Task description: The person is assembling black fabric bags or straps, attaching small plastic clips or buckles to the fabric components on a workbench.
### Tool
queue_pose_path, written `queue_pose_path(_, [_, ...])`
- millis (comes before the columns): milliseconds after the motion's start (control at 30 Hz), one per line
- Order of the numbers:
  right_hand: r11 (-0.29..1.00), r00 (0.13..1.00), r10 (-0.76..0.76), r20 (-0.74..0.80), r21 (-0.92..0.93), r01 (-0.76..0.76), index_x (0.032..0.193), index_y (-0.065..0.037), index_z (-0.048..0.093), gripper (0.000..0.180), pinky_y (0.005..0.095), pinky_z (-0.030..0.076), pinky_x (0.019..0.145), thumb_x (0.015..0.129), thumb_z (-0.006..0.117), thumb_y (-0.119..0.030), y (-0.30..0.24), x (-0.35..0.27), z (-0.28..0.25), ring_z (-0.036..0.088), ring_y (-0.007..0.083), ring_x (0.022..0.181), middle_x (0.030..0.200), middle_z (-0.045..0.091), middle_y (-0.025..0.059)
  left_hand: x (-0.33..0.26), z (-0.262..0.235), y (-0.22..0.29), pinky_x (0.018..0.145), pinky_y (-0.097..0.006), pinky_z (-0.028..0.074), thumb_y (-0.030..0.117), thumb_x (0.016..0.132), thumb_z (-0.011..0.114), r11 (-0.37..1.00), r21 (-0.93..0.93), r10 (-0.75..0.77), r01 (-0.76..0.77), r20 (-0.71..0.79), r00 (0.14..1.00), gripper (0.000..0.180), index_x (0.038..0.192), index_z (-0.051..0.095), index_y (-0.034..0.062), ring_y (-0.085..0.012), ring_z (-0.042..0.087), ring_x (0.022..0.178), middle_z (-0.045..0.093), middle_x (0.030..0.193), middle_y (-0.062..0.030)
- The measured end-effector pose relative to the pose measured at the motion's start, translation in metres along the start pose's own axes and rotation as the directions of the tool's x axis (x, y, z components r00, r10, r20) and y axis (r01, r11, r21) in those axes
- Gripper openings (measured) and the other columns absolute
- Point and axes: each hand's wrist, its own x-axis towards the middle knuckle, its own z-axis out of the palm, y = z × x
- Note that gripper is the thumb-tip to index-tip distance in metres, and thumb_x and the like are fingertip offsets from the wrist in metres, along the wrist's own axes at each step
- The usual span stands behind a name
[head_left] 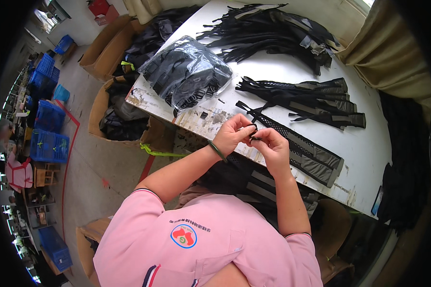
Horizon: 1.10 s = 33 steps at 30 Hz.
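Both hands, left hand [232, 135] and right hand [268, 143], pinch a small black buckle [252, 130], mostly hidden by fingers.

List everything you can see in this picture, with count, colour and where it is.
strap piece: one, black mesh and grey, table edge, its thin end at both hands
small buckle: one, black, pinched between the fingertips
strap stacks: two piles, black and grey, middle and far table
clear bag of buckles: one, black contents, table's left end
table: one, white, worn
cardboard boxes: several, brown, floor left
plastic crates: several, blue, far left
curtain: beige, right
left hand: green wristband, holding the buckle
right hand: holding the strap end
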Motion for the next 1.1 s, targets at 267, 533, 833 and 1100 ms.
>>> queue_pose_path(267, [0.969,0.975,0.213,-0.055,0.137,-0.204,0.079,-0.007,0.048,0.029,0.0184,0.043,0.059,0.07,0.072,0.006,0.001,0.002,-0.006,0.049,0.0041,0.064,0.073,0.052,-0.0019,-0.006,0.005,0.001,0.064,-0.023,0.05,0.008,0.088,0.064,0.981,0.139,0.136,-0.133,-0.013,0.991,0.008,0.088,0.059,0.0018,-0.0076,0.059,0.072,0.063,0.08,-0.0029])
queue_pose_path(533, [0.962,0.969,0.212,-0.128,0.201,-0.184,0.078,-0.008,0.047,0.028,0.0188,0.042,0.057,0.071,0.071,0.006,0.01,-0.001,-0.006,0.049,0.0045,0.063,0.07,0.052,-0.0011,-0.017,0.007,0.0,0.078,-0.024,0.048,0.0,0.086,0.063,0.973,0.12,0.178,-0.196,0.147,0.973,0.008,0.094,0.059,0.0013,-0.0099,0.058,0.089,0.061,0.099,-0.0057])
queue_pose_path(833, [0.978,0.978,0.186,-0.095,0.11,-0.176,0.091,-0.001,0.058,0.017,0.0201,0.042,0.056,0.086,0.067,-0.014,-0.013,-0.002,-0.011,0.052,0.0047,0.065,0.072,0.056,-0.001,-0.013,-0.006,-0.003,0.085,-0.025,0.046,-0.012,0.079,0.062,0.914,0.192,0.293,-0.357,0.296,0.909,0.026,0.099,0.057,0.0034,-0.0128,0.051,0.097,0.049,0.106,-0.006])
queue_pose_path(1100, [0.949,0.981,0.192,-0.031,-0.248,-0.193,0.087,-0.001,0.062,0.015,0.0195,0.039,0.054,0.089,0.061,-0.016,-0.014,0.0,-0.025,0.047,0.0032,0.06,0.07,0.057,-0.0025,-0.036,0.004,0.006,0.074,-0.025,0.048,-0.007,0.084,0.06,0.986,0.165,-0.094,0.033,0.378,0.921,0.018,0.097,0.051,0.0029,-0.0116,0.055,0.084,0.053,0.095,-0.0012])
